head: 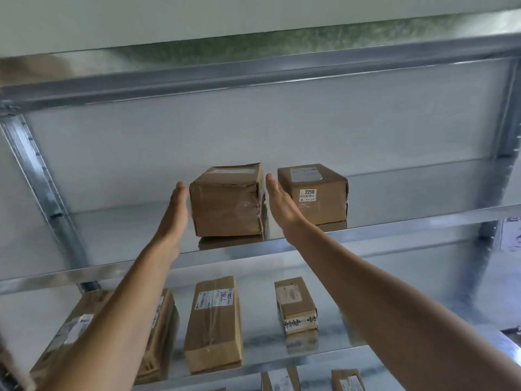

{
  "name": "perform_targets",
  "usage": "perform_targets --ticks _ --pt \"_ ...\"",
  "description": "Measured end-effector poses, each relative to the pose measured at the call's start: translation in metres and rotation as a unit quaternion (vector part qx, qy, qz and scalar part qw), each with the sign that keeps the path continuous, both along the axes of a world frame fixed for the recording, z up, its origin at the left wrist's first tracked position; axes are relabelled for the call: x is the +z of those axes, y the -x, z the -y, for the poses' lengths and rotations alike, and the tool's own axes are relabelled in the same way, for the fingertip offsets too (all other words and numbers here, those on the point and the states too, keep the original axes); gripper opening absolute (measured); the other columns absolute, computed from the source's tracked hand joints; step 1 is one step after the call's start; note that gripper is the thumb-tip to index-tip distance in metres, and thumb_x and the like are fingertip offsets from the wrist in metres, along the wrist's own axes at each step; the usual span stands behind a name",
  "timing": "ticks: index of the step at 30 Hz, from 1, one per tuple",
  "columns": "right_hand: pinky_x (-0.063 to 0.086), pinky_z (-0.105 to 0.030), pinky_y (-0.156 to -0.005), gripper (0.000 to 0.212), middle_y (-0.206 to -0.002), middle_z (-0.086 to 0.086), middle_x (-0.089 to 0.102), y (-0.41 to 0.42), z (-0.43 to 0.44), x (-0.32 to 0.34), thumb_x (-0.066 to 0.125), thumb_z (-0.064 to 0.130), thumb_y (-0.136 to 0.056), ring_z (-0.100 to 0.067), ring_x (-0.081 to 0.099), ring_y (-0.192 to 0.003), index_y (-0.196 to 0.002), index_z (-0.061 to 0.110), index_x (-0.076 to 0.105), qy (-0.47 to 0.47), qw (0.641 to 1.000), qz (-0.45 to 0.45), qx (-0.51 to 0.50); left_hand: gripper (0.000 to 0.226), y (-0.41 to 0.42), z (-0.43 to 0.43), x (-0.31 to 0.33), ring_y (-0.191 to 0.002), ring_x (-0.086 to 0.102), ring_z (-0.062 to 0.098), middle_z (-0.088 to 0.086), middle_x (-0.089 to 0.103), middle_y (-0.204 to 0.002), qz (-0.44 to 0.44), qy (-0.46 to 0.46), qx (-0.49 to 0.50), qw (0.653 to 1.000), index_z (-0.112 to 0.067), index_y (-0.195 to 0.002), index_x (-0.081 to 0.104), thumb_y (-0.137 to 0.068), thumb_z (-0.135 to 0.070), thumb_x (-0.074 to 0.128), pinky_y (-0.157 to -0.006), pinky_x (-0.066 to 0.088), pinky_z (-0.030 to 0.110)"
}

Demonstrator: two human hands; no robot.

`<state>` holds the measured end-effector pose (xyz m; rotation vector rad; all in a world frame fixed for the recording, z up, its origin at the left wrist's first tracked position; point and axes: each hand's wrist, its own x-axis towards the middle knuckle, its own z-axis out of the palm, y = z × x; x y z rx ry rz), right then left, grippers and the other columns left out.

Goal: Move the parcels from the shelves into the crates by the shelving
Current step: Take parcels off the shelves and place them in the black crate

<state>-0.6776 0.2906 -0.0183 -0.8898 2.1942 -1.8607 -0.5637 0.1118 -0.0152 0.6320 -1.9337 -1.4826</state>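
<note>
Galvanised metal shelving stands against a pale wall. Between the left hand and right hand, both flat with straight fingers and gripping nothing, a taped brown cardboard parcel sits on the upper shelf, rumpled along its top edge. Just outside the right hand stands a second parcel labelled 2259.

Two parcels sit side by side on the upper shelf, near its front edge. The left parcel has the left hand just off its left side, and the right hand is at the gap between it and the right parcel. On the lower shelf there are three in a row: big parcel left, long parcel middle, small parcel right.
</note>
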Motion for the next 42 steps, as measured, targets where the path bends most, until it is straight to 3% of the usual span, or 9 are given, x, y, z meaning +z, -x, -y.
perform_targets --ticks 5,9,14,18,22,28,34,39,42 --pt "0.009 -0.036 -0.124 0.067 -0.17 -0.002 0.013 0.002 0.015 0.001 0.011 0.055 -0.108 -0.019 0.011 -0.157 -0.163 0.016 0.014 0.039 0.996 0.08 0.007 0.081 0.016 0.018 -0.004 -0.158 0.009 0.015 -0.006 0.01 -0.172 0.006 -0.048 -0.051 0.998 -0.035 -0.163 0.012 -0.095 -0.079 0.01 -0.127 0.005 0.051" --pt "0.009 -0.039 -0.124 0.069 -0.17 -0.004 0.012 0.002 0.025 0.004 0.01 0.056 -0.107 -0.022 0.01 -0.157 -0.163 0.016 0.011 0.054 0.991 0.125 0.001 0.085 0.026 0.034 -0.006 -0.157 0.014 0.01 -0.012 0.024 -0.168 0.002 -0.075 -0.095 0.993 -0.039 -0.16 0.028 -0.091 -0.085 0.008 -0.127 0.004 0.051" --pt "0.013 -0.041 -0.124 0.074 -0.17 -0.007 0.013 0.012 0.038 0.003 0.012 0.063 -0.105 -0.026 0.014 -0.156 -0.163 0.017 0.01 0.067 0.98 0.185 -0.008 0.085 0.036 0.048 -0.01 -0.134 0.05 0.01 -0.009 0.06 -0.143 -0.025 -0.106 -0.108 0.988 -0.039 -0.144 0.054 -0.089 -0.086 0.009 -0.116 0.03 0.04" --pt "0.05 -0.036 -0.101 0.075 -0.138 -0.01 0.062 0.025 0.056 -0.005 0.019 0.068 -0.103 -0.026 0.06 -0.126 -0.145 0.017 0.055 0.098 0.976 0.193 -0.015 0.077 0.043 0.046 -0.011 -0.113 0.062 0.011 -0.005 0.071 -0.122 -0.033 -0.13 -0.134 0.982 -0.038 -0.13 0.063 -0.095 -0.079 0.009 -0.094 0.044 0.036" --pt "0.056 -0.048 -0.099 0.076 -0.098 -0.011 0.077 0.033 0.07 -0.014 0.023 0.071 -0.101 -0.028 0.072 -0.099 -0.099 0.017 0.076 0.142 0.964 0.225 -0.017 0.077 0.044 0.045 -0.011 -0.112 0.067 0.012 -0.003 0.075 -0.119 -0.043 -0.155 -0.162 0.974 -0.036 -0.124 0.068 -0.096 -0.078 0.009 -0.081 0.052 0.032" --pt "0.061 -0.037 -0.079 0.076 -0.085 -0.006 0.075 0.027 0.069 -0.011 0.022 0.074 -0.099 -0.021 0.071 -0.08 -0.11 0.017 0.072 0.151 0.958 0.241 -0.017 0.074 0.041 0.039 -0.013 -0.102 0.071 0.009 -0.006 0.078 -0.111 -0.057 -0.176 -0.165 0.969 -0.038 -0.116 0.071 -0.096 -0.079 0.013 -0.076 0.053 0.032" --pt "0.059 -0.04 -0.083 0.078 -0.075 -0.008 0.072 0.016 0.066 -0.008 0.022 0.076 -0.098 -0.021 0.07 -0.069 -0.101 0.015 0.071 0.146 0.966 0.213 -0.01 0.076 0.03 0.035 -0.018 -0.11 0.069 0.013 -0.004 0.075 -0.121 -0.08 -0.184 -0.162 0.966 -0.038 -0.133 0.065 -0.094 -0.08 0.014 -0.081 0.055 0.036" --pt "0.057 -0.029 -0.061 0.087 -0.054 -0.005 0.066 0.001 0.057 -0.004 0.019 0.068 -0.103 -0.015 0.065 -0.051 -0.056 0.015 0.07 0.164 0.968 0.193 0.006 0.067 0.015 0.026 -0.012 -0.108 0.07 0.005 -0.011 0.076 -0.114 -0.104 -0.145 -0.158 0.971 -0.044 -0.122 0.066 -0.098 -0.074 0.011 -0.077 0.055 0.031" --pt "0.057 -0.027 -0.058 0.085 -0.056 -0.006 0.066 -0.011 0.048 0.001 0.021 0.067 -0.103 -0.017 0.065 -0.053 -0.058 0.014 0.069 0.178 0.966 0.189 0.015 0.066 0.006 0.02 -0.007 -0.112 0.069 0.006 -0.011 0.075 -0.119 -0.118 -0.127 -0.157 0.972 -0.045 -0.12 0.068 -0.1 -0.072 0.011 -0.094 0.053 0.035"
